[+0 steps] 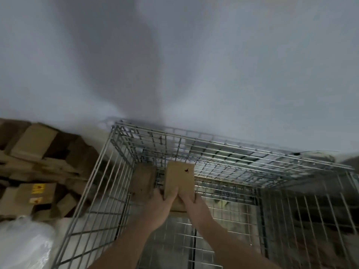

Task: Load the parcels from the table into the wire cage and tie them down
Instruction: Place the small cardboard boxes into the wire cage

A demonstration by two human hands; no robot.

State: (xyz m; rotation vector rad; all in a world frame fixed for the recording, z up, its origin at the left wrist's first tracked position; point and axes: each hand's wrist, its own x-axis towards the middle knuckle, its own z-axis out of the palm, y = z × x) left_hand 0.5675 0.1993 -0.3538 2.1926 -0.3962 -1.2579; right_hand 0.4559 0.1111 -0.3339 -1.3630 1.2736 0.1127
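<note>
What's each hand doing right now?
Left hand: gripping the cardboard parcel inside the wire cage.
Right hand: gripping the same parcel.

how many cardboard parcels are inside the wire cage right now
2. One parcel is held by both hands, left hand and right hand, inside the wire cage. A second parcel stands against the cage's left wall. Blur and hands may hide more.

Single head-worn wide-angle view, looking forward and down from close above and behind the grip on a cardboard parcel (179,183). Wire cage (233,152) around it; blank wall (194,65) fills upper frame.
</note>
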